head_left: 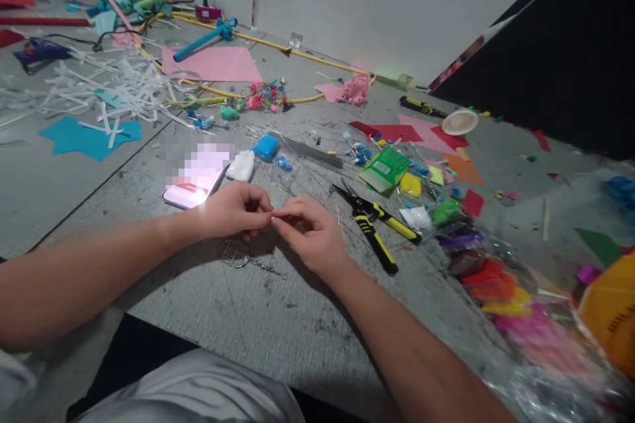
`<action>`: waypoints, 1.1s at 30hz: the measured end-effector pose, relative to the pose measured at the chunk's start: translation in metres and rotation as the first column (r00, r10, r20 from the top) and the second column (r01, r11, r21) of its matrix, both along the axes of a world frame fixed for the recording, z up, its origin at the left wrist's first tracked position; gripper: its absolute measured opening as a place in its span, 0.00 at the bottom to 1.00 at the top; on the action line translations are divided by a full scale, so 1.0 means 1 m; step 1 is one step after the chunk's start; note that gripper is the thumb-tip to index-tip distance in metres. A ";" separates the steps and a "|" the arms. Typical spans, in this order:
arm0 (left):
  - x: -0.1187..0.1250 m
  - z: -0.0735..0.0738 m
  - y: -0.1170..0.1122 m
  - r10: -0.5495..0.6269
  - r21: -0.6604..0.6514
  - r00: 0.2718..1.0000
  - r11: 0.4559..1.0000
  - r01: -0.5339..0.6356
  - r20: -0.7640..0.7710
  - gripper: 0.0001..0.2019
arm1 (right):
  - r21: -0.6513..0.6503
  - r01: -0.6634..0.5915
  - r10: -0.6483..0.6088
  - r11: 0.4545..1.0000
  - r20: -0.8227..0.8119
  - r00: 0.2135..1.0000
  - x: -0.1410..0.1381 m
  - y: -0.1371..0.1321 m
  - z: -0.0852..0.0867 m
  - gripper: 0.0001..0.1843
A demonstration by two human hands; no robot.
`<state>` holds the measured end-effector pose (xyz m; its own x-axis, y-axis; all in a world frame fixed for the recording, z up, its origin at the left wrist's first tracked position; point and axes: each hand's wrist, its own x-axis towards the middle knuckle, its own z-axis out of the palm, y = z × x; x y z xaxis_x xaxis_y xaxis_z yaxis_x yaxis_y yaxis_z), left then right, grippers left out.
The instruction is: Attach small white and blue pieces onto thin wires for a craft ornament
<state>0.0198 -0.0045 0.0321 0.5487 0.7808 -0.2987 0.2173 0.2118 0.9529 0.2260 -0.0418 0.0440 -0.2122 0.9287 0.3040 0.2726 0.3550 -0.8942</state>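
My left hand and my right hand meet fingertip to fingertip in the middle of the view. Both are closed in a pinch, and whatever lies between the fingers is too small to make out. Just below them a twisted wire piece with a round loop and a chain-like tail rests on the grey surface. Beyond my left hand lies a lit phone, its screen partly blurred. A white packet and a blue packet sit beside it. Pliers with black and yellow handles lie right of my right hand.
Straight wires lie beyond my hands. A green packet and several coloured clay bags spread along the right. White paper strips, pink paper and a yellow hoop lie toward the wall.
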 end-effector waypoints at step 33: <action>-0.010 -0.010 0.014 0.230 0.683 0.797 0.673 0.285 -0.558 0.11 | -0.330 0.008 -0.115 0.944 -0.305 0.946 0.007 0.014 -0.006 0.10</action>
<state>0.0102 0.0097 0.0221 0.5005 0.8614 0.0862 0.7409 -0.4777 0.4720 0.2329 -0.0279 0.0379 -0.0940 0.9951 0.0296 -0.0302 0.0269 -0.9992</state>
